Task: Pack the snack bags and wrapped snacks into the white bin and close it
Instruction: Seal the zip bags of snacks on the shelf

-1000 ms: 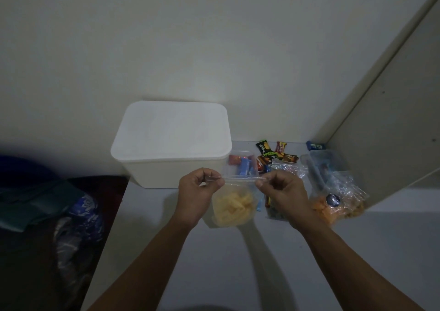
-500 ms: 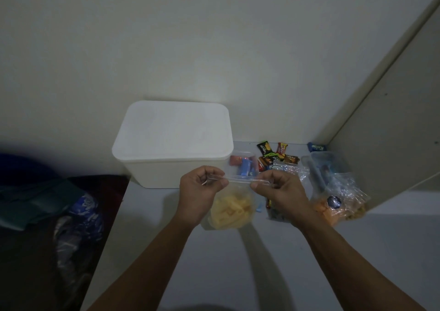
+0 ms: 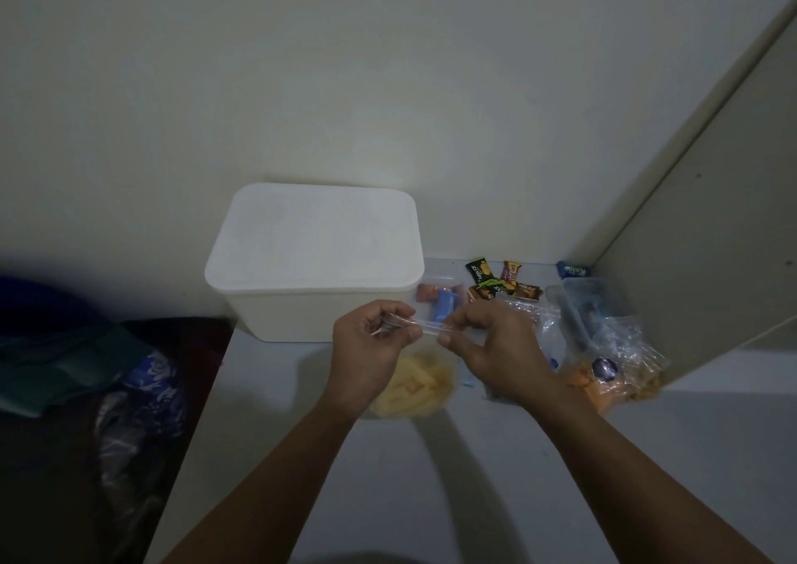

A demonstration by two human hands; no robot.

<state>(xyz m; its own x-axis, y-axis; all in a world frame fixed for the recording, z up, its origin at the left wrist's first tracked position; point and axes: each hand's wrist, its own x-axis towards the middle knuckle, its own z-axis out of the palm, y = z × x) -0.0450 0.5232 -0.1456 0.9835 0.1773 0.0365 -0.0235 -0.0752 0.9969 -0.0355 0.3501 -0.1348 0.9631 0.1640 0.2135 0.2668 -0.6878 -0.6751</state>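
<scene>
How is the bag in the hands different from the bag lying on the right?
The held bag has pale yellow snacks; the lying bag has orange ones. The left hand and right hand pinch the held bag's top; nothing touches the lying bag on the table. Both are clear plastic.

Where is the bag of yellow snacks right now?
In the head view, centre: the bag of yellow snacks hangs between the left hand and right hand, just before the white bin.

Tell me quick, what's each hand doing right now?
Left hand: pinches the top strip of the snack bag.
Right hand: pinches the same strip.
</scene>
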